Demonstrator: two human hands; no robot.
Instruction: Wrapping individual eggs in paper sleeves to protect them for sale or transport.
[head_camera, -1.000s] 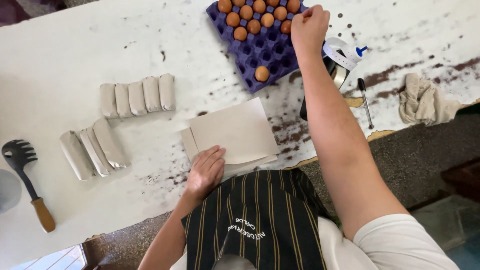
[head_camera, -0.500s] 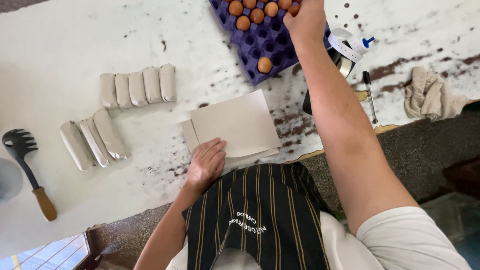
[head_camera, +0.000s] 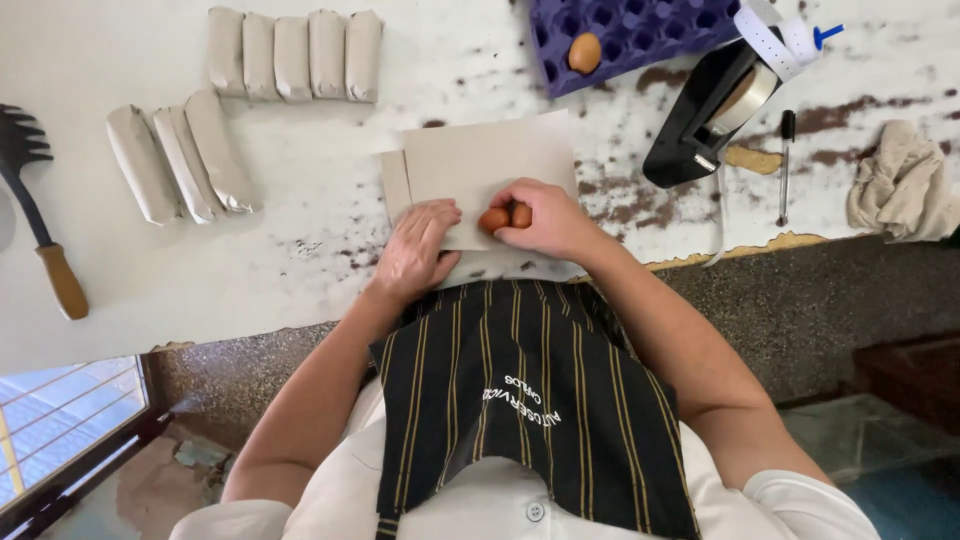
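The right hand (head_camera: 548, 222) is closed around two brown eggs (head_camera: 504, 217), fingers curled over them so only their left ends show, and it holds them on the lower right part of a stack of grey paper sheets (head_camera: 480, 165) that lies on the worn white table (head_camera: 320, 250). The left hand (head_camera: 418, 250) lies flat, fingers together and stretched out, pressing the sheets' lower left edge at about 8 o'clock from the eggs; it grips nothing. At 1 o'clock from the eggs, well apart, a purple egg tray (head_camera: 640, 35) reaches out of the top of the frame with a single egg (head_camera: 584, 52) in one of its near cups. A black tape dispenser (head_camera: 705, 110) stands at 2 o'clock, a pen (head_camera: 785, 165) just beyond it, and a crumpled beige cloth (head_camera: 900, 185) at 3 o'clock near the table edge. At 10 to 11 o'clock two rows of wrapped grey paper rolls (head_camera: 290, 55) lie side by side; what is inside them cannot be told. Far out at 9 o'clock lies a black slotted spatula (head_camera: 35, 200) with a wooden handle. A dark striped apron (head_camera: 530, 400) fills the foreground.
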